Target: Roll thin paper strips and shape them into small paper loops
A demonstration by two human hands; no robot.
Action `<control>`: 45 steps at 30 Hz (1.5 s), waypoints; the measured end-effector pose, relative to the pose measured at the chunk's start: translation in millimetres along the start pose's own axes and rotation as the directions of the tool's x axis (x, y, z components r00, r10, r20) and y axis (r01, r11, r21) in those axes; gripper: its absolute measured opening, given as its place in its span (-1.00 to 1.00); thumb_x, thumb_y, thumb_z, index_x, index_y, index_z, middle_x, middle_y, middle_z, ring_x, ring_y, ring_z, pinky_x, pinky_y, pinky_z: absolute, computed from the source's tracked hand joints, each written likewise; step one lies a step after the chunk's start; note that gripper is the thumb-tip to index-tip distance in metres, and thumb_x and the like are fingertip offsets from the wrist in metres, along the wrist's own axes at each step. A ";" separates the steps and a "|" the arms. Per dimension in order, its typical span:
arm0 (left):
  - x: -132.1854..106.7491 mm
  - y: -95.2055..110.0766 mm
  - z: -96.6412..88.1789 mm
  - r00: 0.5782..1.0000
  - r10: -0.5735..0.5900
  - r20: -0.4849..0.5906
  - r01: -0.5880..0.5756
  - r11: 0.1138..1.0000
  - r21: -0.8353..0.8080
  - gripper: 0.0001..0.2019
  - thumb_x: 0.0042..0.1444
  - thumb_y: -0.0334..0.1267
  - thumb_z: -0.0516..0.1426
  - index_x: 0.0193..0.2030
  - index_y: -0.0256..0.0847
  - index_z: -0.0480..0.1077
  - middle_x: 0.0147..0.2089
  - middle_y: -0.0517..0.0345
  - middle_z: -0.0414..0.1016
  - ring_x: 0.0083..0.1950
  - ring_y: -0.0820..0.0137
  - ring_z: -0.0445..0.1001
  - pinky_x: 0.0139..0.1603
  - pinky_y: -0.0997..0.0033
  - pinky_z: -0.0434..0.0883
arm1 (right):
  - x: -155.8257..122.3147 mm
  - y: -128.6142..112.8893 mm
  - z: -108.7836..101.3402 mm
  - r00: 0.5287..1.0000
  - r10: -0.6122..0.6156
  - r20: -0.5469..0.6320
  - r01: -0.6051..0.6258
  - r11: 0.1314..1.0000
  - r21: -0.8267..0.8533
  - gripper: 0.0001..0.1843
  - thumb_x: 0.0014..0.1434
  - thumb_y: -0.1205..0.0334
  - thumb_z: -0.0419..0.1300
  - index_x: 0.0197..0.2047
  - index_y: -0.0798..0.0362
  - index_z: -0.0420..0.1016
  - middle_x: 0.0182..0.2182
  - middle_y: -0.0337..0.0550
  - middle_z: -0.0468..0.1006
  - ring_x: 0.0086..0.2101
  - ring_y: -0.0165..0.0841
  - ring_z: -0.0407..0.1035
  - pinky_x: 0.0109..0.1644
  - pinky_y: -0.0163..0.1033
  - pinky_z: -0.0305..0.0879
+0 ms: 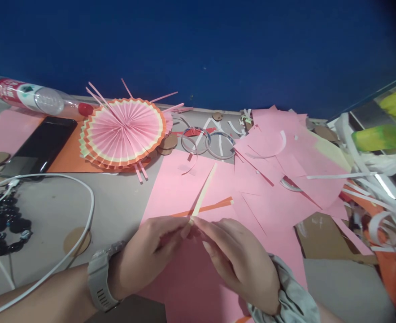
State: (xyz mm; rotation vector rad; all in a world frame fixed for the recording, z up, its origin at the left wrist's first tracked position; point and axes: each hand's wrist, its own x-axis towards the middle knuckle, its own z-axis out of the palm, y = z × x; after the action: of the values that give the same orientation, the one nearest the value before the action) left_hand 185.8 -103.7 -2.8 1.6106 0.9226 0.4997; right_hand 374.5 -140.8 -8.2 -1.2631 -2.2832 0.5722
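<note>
My left hand (147,253), with a grey watch on its wrist, and my right hand (238,260), with a grey scrunchie on its wrist, meet low in the middle. Both pinch the near end of a folded strip of pale yellow and pink paper (202,193) that points up and away. An orange paper strip (207,207) sticks out sideways from the same pinch. Under the hands lies a large pink paper sheet (177,188).
A pleated pink, yellow and orange paper fan (124,134) lies at the back left beside a black phone (39,146), a plastic bottle (32,96) and a white cable (83,188). Tape rings (206,143), pink sheets (285,157) and paper scraps (379,211) crowd the right. Cardboard (325,233) sits nearby.
</note>
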 end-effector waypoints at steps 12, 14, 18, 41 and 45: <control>0.3 -1.8 -0.1 1.000 0.005 -0.015 -0.006 1.000 -0.027 -0.79 0.27 -0.35 -0.07 -0.31 -0.21 0.34 -0.36 0.29 0.41 -0.32 0.55 0.33 -0.25 0.63 0.25 | -3.3 5.2 5.7 0.995 -0.087 0.055 0.093 0.988 -0.127 -0.47 0.21 0.42 -0.04 0.25 0.18 -0.01 -0.47 -0.18 0.41 -0.45 -0.35 0.19 -0.41 -0.21 0.11; 1.3 -2.3 -0.1 1.000 0.000 -0.010 -0.001 1.000 -0.030 -0.78 0.27 -0.34 -0.08 -0.35 -0.22 0.33 -0.39 0.29 0.39 -0.35 0.55 0.31 -0.28 0.63 0.24 | -3.8 5.9 5.7 0.994 -0.093 0.055 0.100 0.986 -0.136 -0.46 0.21 0.43 -0.04 0.25 0.18 -0.02 -0.48 -0.18 0.40 -0.46 -0.35 0.18 -0.42 -0.21 0.09; 1.2 -2.9 0.1 1.000 0.003 -0.003 -0.003 0.999 -0.044 -0.77 0.28 -0.35 -0.09 -0.38 -0.22 0.29 -0.42 0.31 0.37 -0.39 0.56 0.28 -0.33 0.64 0.21 | -4.8 7.4 4.5 0.994 -0.092 0.065 0.099 0.988 -0.115 -0.47 0.22 0.43 -0.07 0.25 0.18 -0.03 -0.48 -0.19 0.39 -0.46 -0.36 0.18 -0.42 -0.21 0.09; 0.9 -0.6 0.0 1.000 -0.001 0.010 0.001 1.000 -0.018 -0.79 0.27 -0.34 -0.09 -0.37 -0.22 0.28 -0.40 0.29 0.37 -0.34 0.54 0.31 -0.26 0.61 0.25 | 2.4 3.0 -3.6 0.994 0.063 0.090 -0.071 0.993 0.091 -0.61 0.24 0.40 -0.13 0.13 0.08 0.15 -0.43 -0.23 0.45 -0.43 -0.42 0.29 -0.32 -0.27 0.25; 1.5 -0.4 0.6 1.000 -0.001 0.021 0.003 0.998 -0.056 -0.77 0.28 -0.33 -0.10 -0.34 -0.21 0.31 -0.37 0.28 0.39 -0.33 0.54 0.32 -0.24 0.60 0.26 | 1.4 5.2 -2.0 0.999 -0.006 0.051 0.005 1.000 0.018 -0.61 0.22 0.43 -0.10 0.12 0.09 0.15 -0.45 -0.24 0.44 -0.45 -0.42 0.27 -0.35 -0.27 0.22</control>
State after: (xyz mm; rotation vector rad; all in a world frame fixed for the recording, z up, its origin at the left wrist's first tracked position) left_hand 187.0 -102.9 -3.6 1.5618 0.8874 0.5022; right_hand 378.4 -136.8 -9.2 -1.2465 -2.3174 0.6278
